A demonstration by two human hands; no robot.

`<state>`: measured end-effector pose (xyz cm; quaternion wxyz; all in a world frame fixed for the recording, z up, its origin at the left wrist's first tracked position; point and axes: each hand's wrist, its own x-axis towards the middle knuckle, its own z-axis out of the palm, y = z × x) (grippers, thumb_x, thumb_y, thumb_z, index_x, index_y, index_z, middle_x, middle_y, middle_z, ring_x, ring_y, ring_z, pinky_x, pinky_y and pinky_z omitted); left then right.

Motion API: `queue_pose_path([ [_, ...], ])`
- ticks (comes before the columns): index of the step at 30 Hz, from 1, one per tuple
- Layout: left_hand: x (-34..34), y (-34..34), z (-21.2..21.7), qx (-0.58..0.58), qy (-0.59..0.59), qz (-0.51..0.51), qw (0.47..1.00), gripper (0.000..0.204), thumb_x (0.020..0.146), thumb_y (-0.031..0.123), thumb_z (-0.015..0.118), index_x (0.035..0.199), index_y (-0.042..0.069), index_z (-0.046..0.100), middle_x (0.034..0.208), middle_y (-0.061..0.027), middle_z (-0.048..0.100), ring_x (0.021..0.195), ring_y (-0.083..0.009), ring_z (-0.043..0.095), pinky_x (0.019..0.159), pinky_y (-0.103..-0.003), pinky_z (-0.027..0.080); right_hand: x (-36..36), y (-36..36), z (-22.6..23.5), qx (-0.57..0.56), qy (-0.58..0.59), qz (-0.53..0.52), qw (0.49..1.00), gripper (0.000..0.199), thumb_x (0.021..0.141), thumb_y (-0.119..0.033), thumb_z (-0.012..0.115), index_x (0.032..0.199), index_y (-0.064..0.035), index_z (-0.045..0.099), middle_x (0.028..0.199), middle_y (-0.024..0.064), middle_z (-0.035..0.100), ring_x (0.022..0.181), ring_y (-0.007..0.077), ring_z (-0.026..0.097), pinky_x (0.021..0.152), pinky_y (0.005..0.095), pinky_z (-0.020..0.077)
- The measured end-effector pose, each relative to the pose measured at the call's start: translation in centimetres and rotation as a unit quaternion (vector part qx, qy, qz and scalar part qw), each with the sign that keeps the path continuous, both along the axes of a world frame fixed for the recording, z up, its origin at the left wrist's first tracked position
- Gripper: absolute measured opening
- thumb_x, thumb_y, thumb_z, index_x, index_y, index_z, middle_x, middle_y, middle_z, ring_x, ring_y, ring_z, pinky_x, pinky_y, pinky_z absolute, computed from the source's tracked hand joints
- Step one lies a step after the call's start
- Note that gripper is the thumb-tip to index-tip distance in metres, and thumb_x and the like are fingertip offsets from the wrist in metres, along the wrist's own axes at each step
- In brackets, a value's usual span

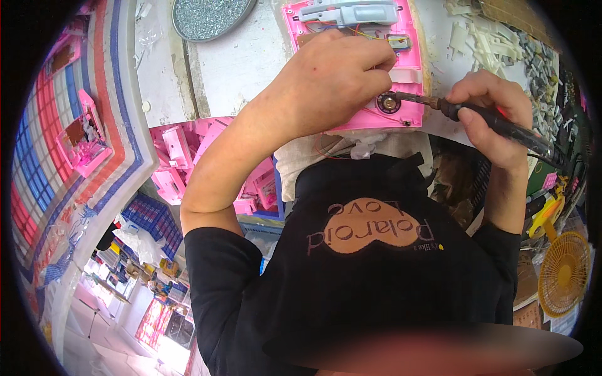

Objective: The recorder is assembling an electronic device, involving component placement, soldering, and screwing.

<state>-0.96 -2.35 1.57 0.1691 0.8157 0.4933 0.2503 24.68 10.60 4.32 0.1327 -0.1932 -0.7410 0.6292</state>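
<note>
My right hand (501, 103) is closed round the black handle of a soldering iron (492, 119), its thumb and fingers near the metal barrel. The iron's tip points left and reaches a small round black speaker (389, 103). That speaker sits at the near right part of a pink plastic housing (411, 57). Over the housing bends my left hand (335, 75), fingers curled together just beside the speaker; what they pinch, if anything, is hidden. Beyond them lie thin red and yellow wires (364, 32) and a pale blue-grey plastic part (370, 14).
A round dish (202, 40) of small screws stands at the far left of the white table. White plastic pieces (489, 47) and grey parts (542, 78) are heaped at right. Pink housings (179, 150) fill the space below the table's edge. A yellow fan (564, 274) stands right.
</note>
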Motion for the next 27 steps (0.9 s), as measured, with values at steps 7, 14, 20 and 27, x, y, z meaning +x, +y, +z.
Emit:
queue_pose_path([
  [7, 0.0, 0.1, 0.2, -0.007, -0.003, -0.008, 1.000, 0.015, 0.078, 0.008, 0.076, 0.090, 0.008, 0.067, 0.104, -0.0065, 0.065, 0.096, -0.0295, 0.065, 0.081, -0.041, 0.050, 5.5, 0.5, 1.5, 0.064, 0.021, -0.071, 0.995, 0.027, 0.086, -0.013, 0.067, 0.105, 0.0065, 0.067, 0.093, 0.0087, 0.067, 0.079, 0.0107, 0.060, 0.070, 0.0231, 0.0442],
  [14, 0.2, 0.2, 1.2, -0.027, -0.010, -0.004, 1.000, 0.013, 0.079, 0.008, 0.072, 0.090, 0.005, 0.067, 0.102, -0.0092, 0.065, 0.094, -0.0296, 0.065, 0.077, -0.041, 0.047, 19.4, 1.6, 3.4, 0.105, 0.078, -0.438, 0.889, 0.026, 0.092, -0.010, 0.068, 0.113, 0.0054, 0.065, 0.097, 0.0067, 0.064, 0.086, 0.0100, 0.062, 0.077, 0.0225, 0.0480],
  [20, 1.1, 1.0, 1.6, -0.017, -0.011, -0.012, 1.000, 0.017, 0.076, 0.004, 0.078, 0.091, 0.005, 0.069, 0.100, -0.0089, 0.066, 0.093, -0.0282, 0.065, 0.077, -0.040, 0.047, 27.0, 3.5, 4.7, 0.204, 0.118, -0.720, 0.653, 0.010, 0.094, -0.003, 0.066, 0.103, -0.0002, 0.068, 0.093, 0.0035, 0.067, 0.080, 0.0081, 0.061, 0.065, 0.0192, 0.0481],
  [27, 0.3, 0.4, 0.8, -0.011, -0.017, -0.017, 1.000, 0.017, 0.074, 0.005, 0.078, 0.088, 0.006, 0.069, 0.098, -0.0091, 0.066, 0.088, -0.0298, 0.064, 0.073, -0.042, 0.048, 29.1, 9.4, 1.0, 0.363, -0.141, -0.695, 0.604, 0.014, 0.091, -0.016, 0.077, 0.095, -0.0036, 0.072, 0.090, 0.0044, 0.068, 0.081, 0.0127, 0.061, 0.071, 0.0252, 0.0477],
])
